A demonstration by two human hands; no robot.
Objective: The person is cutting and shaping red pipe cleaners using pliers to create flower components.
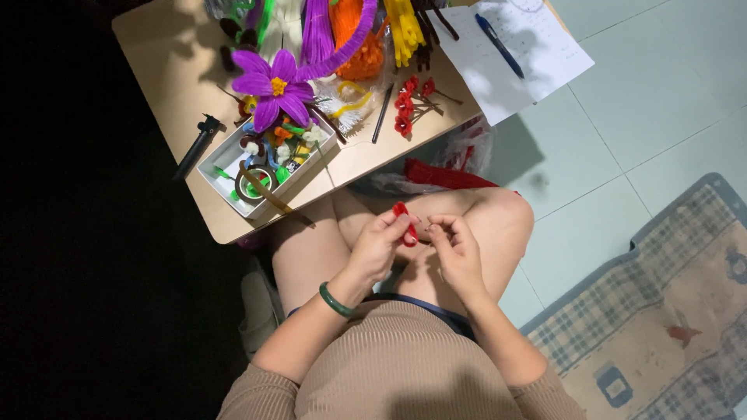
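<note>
Head view, looking down at a seated person's lap.

Left hand [381,243]: fingers curled closed around a small red pipe-cleaner piece [405,225], pinched at thumb and forefinger. Green bangle [335,302] on that wrist. Right hand [455,247]: fingertips bunched together, touching the same red piece from the other side; how firmly it grips, cannot tell. The red piece sits over the knees, just below the near edge of the desk [167,85].

Landmark: white tray [220,165] on the desk.
- Inside the tray: 1 roll of tape [253,184] at the near end, plus a jumble of small coloured scraps in green, yellow, orange and white; single items too small to tell apart.
- Purple pipe-cleaner flower [274,87] with yellow centre lies over the tray's far end, hiding part of the contents.
- Left of the tray: black tool [197,145], on the desk edge.
- Beyond the tray: bundles of pipe cleaners [342,27] in white, purple, orange and yellow.
- Right of the tray: black stick [381,113], then a cluster of small red flowers [406,105] on brown stems.
- Further right: sheet of paper [537,54] overhanging the desk corner, with a blue pen [499,45] on it.

Under the desk, beyond the knees: red material in a clear plastic bag [447,175]. Checked rug [669,311] on the tiled floor, well right of the tray.
</note>
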